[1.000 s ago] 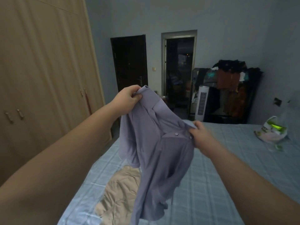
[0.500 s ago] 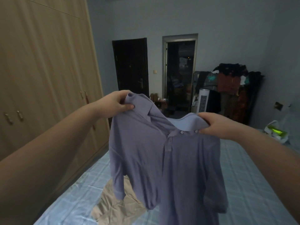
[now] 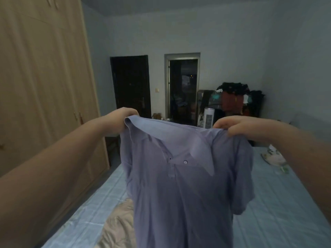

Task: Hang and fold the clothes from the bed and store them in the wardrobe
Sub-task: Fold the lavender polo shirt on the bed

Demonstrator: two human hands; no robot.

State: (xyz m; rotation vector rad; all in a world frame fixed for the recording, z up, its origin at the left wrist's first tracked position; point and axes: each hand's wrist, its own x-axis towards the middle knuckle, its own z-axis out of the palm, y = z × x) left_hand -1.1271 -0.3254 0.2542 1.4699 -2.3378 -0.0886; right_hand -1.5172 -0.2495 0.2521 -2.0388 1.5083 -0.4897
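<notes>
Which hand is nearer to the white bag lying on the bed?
Right. The right hand holds the shirt just above and left of the bag; the left hand holds its other top corner, on the far side, toward the wardrobe.

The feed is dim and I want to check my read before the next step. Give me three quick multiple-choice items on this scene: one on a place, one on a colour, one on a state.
1. Where does the beige garment lie?
A. on the bed
B. on the floor
C. on a hanger

2. What colour is the shirt being held up?
A. red
B. white
C. lavender

3. How are the visible doors of the wardrobe?
A. wide open
B. shut
C. taken off

Key:
1 A: it lies crumpled there, partly behind the shirt.
2 C: the collared shirt is pale purple.
3 B: the panels sit flush, with no inside showing.
</notes>
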